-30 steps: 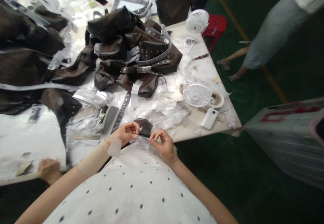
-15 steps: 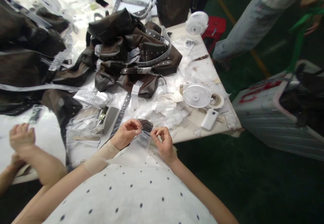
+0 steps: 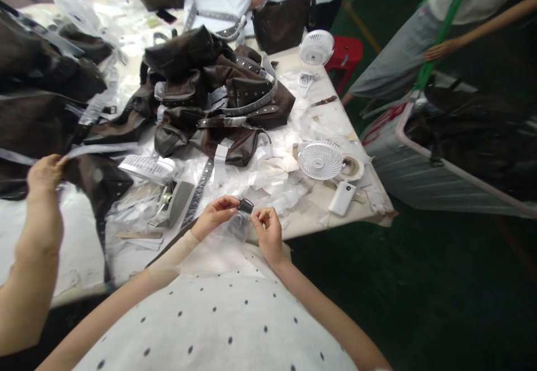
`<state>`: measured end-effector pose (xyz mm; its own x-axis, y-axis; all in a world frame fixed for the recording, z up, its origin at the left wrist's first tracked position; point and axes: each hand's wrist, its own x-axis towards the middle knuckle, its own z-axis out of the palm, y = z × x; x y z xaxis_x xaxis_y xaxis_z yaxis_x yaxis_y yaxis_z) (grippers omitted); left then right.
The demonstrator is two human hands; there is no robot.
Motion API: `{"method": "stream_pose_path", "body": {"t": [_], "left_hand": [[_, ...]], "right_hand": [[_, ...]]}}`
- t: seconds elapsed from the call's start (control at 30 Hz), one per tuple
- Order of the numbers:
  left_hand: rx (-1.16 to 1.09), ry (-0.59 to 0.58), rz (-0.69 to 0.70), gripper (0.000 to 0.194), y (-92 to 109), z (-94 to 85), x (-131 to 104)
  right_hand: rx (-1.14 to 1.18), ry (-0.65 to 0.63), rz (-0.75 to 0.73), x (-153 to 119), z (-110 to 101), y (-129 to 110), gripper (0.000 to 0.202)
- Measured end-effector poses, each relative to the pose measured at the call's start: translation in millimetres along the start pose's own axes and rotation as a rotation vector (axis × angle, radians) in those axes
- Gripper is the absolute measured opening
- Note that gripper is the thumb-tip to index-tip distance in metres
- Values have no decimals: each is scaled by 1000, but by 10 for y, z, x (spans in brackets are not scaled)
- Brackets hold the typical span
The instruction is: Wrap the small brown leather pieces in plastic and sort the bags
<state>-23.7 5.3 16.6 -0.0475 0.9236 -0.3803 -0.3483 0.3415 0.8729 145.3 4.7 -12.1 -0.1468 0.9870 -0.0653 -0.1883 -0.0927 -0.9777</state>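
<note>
Close to my body, at the table's near edge, my left hand (image 3: 216,214) and my right hand (image 3: 266,231) pinch the mouth of a small clear plastic bag (image 3: 235,228). A small dark brown leather piece (image 3: 245,206) sits mostly inside the bag, only its top end showing between my fingertips. A beige sleeve covers my left forearm.
A heap of brown leather bags (image 3: 218,97) with grey straps fills the table's middle. A white fan (image 3: 321,160), tape roll (image 3: 352,167) and white power bank (image 3: 342,197) lie at right. A co-worker's hand (image 3: 44,172) holds a strap at left. People stand by a crate (image 3: 419,175).
The leather piece has sunk deeper into the clear bag between my hands. The co-worker's hand at left rose and took a strap. The person at right moved closer to the crate.
</note>
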Motion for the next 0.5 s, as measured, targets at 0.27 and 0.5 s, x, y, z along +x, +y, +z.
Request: {"method": "stream_pose_path", "body": {"t": [0.27, 0.5], "left_hand": [[-124, 80, -123, 30, -50, 84, 131], [-19, 131, -151, 31, -284, -77, 423]], "right_hand": [[110, 87, 118, 185, 4, 273, 28], [110, 133, 236, 334, 51, 613, 28]]}}
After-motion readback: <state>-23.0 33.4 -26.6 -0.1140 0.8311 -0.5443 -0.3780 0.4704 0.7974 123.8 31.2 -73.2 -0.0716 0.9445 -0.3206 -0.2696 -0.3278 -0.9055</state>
